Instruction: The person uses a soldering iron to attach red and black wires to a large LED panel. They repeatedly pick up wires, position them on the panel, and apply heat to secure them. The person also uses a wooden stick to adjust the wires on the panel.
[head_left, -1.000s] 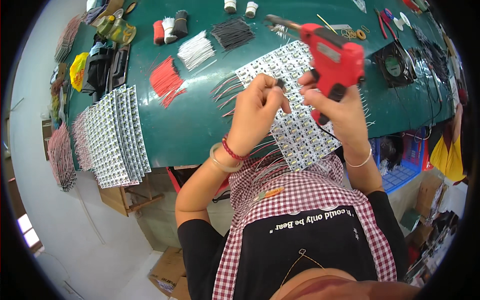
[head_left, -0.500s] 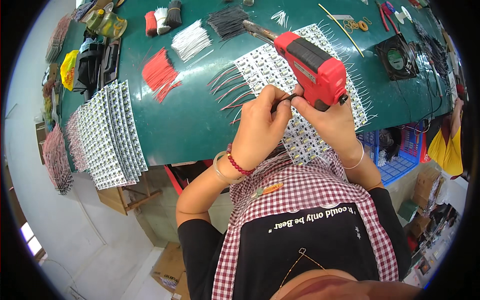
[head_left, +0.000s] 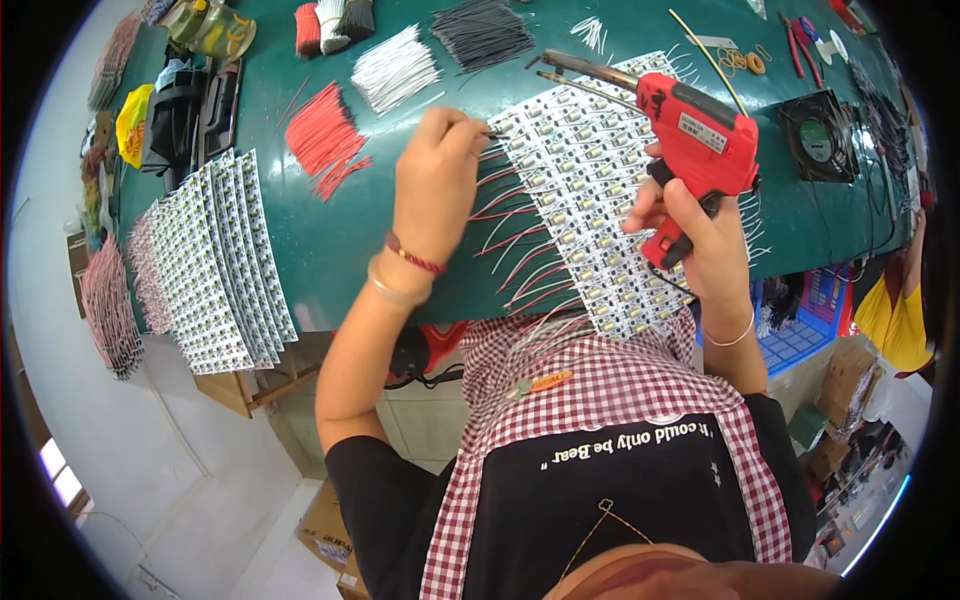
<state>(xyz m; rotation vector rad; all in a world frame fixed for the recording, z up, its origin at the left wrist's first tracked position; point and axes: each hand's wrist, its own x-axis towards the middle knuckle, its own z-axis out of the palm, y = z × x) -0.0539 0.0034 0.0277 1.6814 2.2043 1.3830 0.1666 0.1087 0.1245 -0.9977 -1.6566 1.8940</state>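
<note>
My right hand point(head_left: 700, 225) is wrapped round the handle of a red and black soldering gun point(head_left: 700, 135). The gun's metal nose points to the far left, over a sheet of white circuit boards point(head_left: 585, 180). Red, white and black wires point(head_left: 510, 240) stick out along the sheet's left edge. At its far left corner, my left hand point(head_left: 437, 180) is closed in a pinch; a short dark wire end point(head_left: 493, 135) shows at the fingertips, touching or just above the boards. Its thumb is mostly hidden.
Bundles of red wires point(head_left: 325, 135), white wires point(head_left: 395, 75) and black wires point(head_left: 482, 35) lie on the green table point(head_left: 400, 270). Stacked wired boards point(head_left: 215, 270) overhang its left edge. A small fan point(head_left: 818, 135) and pliers point(head_left: 803, 50) lie right; a blue crate point(head_left: 800, 320) stands below.
My hands have moved apart. The left went left and away to the boards' far corner. The right now grips the soldering gun's handle, and the gun has shifted right, its nose turned further left.
</note>
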